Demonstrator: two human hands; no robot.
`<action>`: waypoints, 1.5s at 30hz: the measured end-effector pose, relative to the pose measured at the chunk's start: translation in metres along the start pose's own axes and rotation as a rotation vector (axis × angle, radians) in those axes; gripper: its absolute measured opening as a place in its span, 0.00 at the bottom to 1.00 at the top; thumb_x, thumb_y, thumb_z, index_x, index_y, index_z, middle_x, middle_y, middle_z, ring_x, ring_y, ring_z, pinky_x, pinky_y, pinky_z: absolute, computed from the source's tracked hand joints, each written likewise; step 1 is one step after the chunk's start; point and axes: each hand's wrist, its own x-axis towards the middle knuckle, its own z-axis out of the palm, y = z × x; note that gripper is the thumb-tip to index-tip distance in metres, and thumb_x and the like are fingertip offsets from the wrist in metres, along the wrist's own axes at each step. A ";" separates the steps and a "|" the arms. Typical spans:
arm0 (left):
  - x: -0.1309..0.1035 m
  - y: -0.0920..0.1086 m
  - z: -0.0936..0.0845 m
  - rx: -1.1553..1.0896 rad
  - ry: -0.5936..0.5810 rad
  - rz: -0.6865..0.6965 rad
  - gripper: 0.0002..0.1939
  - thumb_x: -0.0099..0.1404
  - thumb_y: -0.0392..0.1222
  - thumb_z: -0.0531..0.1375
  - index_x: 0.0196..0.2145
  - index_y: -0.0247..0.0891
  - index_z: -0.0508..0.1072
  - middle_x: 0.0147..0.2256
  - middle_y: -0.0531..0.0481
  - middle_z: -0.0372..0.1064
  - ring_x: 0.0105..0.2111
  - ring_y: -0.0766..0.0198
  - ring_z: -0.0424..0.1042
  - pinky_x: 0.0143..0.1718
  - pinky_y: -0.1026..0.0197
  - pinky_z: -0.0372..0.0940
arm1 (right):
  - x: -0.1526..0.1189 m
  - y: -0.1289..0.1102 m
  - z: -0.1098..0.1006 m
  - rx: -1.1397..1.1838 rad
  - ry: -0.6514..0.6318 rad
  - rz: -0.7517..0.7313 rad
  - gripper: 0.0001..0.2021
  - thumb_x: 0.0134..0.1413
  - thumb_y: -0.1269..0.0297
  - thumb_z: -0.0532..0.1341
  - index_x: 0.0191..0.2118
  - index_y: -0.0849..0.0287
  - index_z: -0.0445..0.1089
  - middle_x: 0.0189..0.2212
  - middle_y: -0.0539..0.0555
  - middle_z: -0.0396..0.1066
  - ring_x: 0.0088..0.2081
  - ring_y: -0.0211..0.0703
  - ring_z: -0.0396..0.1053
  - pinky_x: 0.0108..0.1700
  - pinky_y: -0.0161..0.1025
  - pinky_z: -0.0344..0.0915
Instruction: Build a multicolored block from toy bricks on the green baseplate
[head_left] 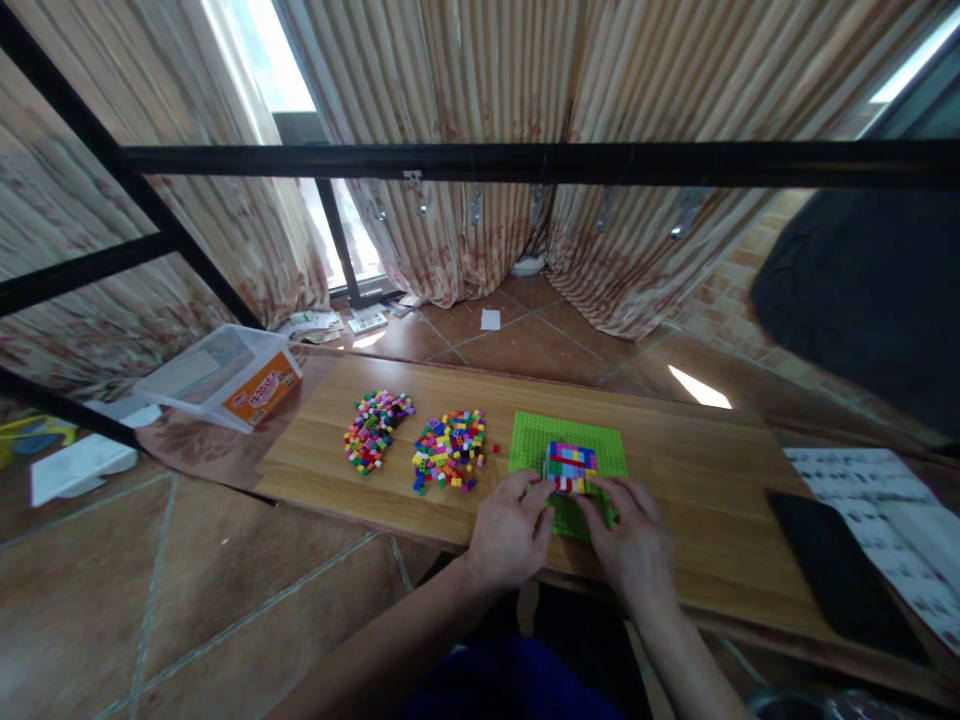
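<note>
A multicoloured toy-brick structure stands on a green studded baseplate, which lies on the wooden table. My left hand is at the structure's near left corner, its fingers bent and the thumb and fingertips against the bricks. On the near right corner, the thumb and fingers of my right hand press against the same structure. White and red bricks show along its near side between my fingertips. Whether a loose brick is pinched in either hand is too small to tell.
Two piles of loose bricks, a left pile and a right pile, lie left of the baseplate, with a single red brick beside them. A clear plastic bin stands left. A black tablet-like slab and printed sheets are at right.
</note>
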 end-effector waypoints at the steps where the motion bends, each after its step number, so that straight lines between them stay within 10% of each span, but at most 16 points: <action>1: 0.003 0.003 0.004 0.011 -0.025 0.008 0.17 0.66 0.37 0.53 0.52 0.39 0.67 0.47 0.43 0.66 0.46 0.56 0.68 0.47 0.52 0.70 | -0.001 0.000 -0.002 0.026 0.007 0.030 0.18 0.57 0.50 0.57 0.43 0.59 0.74 0.42 0.60 0.71 0.42 0.49 0.70 0.43 0.45 0.68; 12: 0.011 0.019 0.026 0.060 -0.090 0.013 0.20 0.66 0.37 0.52 0.56 0.39 0.62 0.45 0.42 0.66 0.44 0.53 0.67 0.44 0.50 0.71 | 0.002 0.006 -0.003 0.472 0.007 0.544 0.21 0.51 0.48 0.60 0.39 0.61 0.75 0.38 0.60 0.76 0.37 0.47 0.72 0.40 0.44 0.67; 33: 0.009 0.019 0.038 -0.011 -0.091 -0.010 0.25 0.62 0.34 0.53 0.58 0.39 0.59 0.45 0.41 0.65 0.43 0.53 0.67 0.44 0.50 0.71 | 0.015 -0.006 0.019 0.574 0.014 0.710 0.23 0.41 0.49 0.67 0.39 0.64 0.76 0.34 0.61 0.77 0.32 0.48 0.74 0.37 0.45 0.69; 45: -0.026 -0.018 -0.014 0.040 0.067 -0.122 0.18 0.64 0.34 0.54 0.53 0.41 0.66 0.45 0.44 0.68 0.44 0.57 0.70 0.46 0.54 0.70 | 0.001 -0.001 -0.006 0.695 0.136 0.857 0.25 0.40 0.45 0.66 0.39 0.63 0.74 0.29 0.54 0.74 0.24 0.39 0.67 0.27 0.38 0.66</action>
